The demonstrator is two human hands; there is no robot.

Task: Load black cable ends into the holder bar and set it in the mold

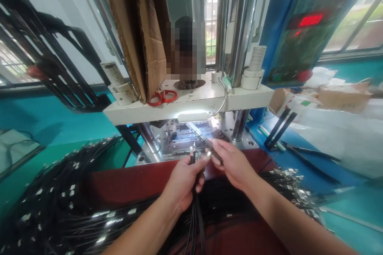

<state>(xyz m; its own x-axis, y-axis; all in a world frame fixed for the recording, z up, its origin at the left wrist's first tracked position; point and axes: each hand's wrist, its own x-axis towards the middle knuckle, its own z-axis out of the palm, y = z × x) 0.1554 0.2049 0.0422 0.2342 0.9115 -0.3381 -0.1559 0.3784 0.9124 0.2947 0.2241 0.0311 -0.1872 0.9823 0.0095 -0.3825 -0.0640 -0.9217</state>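
My left hand (189, 181) is closed around a small bunch of black cables (195, 223). Their metal connector ends stick up above the fingers, and the cables hang down below the fist. In my right hand (231, 161), fingers and thumb grip the near end of a narrow metal bar (197, 130) with small marks or slots along it. The bar slants away to the upper left, its far end under the lamp of the press. Both hands are close together, with a shiny connector (208, 153) by my left thumb.
Ahead stands a press with a white plate (191, 101), a lit lamp (194, 117) and steel posts. Red-handled scissors (163, 97) and cardboard (152, 44) rest on the plate. Heaps of black cables (60, 203) lie left and right. Dark tongs (311, 159) lie on the blue surface.
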